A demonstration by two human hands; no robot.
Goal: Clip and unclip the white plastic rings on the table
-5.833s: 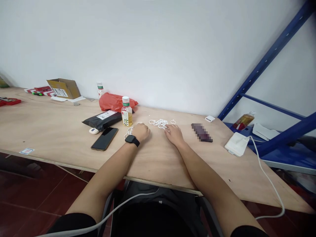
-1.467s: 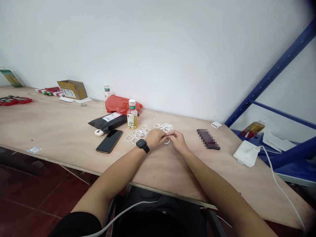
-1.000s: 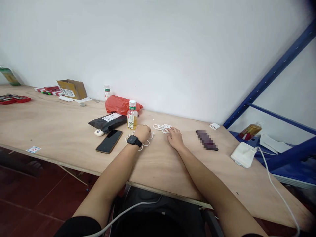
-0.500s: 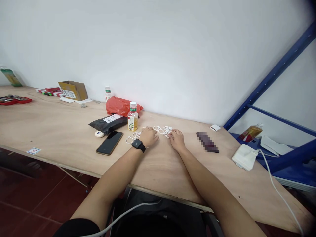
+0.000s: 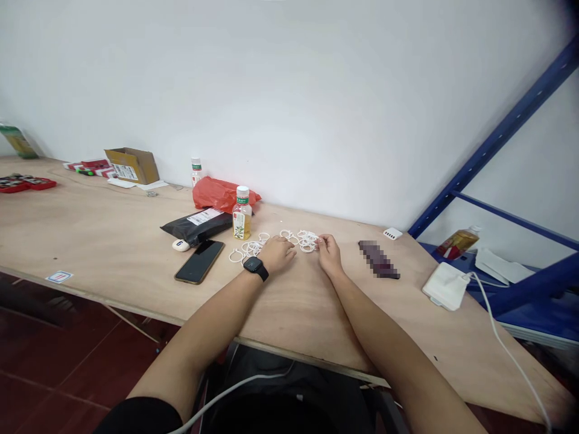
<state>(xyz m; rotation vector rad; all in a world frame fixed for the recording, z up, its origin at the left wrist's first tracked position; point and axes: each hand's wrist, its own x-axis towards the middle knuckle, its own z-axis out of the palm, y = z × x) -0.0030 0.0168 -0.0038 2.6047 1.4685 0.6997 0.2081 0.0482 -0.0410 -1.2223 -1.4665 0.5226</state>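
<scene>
fingers loosely bent and slightly parted on the left hand (image 5: 277,254), right of the upright bottle (image 5: 242,220) and in front of it; drawn close to the thumb on the right hand (image 5: 330,255), farther right of the bottle; cannot tell of any ring held in either. white rings (image 5: 309,235) in 2 clusters: 1 just in front of the bottle, 1 to its right. black phone (image 5: 199,261) left of the bottle and nearer, red bag (image 5: 215,193) behind it

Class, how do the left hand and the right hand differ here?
The left hand has a watch at its wrist, the right hand none. The left hand partly hides the left cluster of white rings; the right hand is at the right cluster's edge. Both are ungloved.
</scene>
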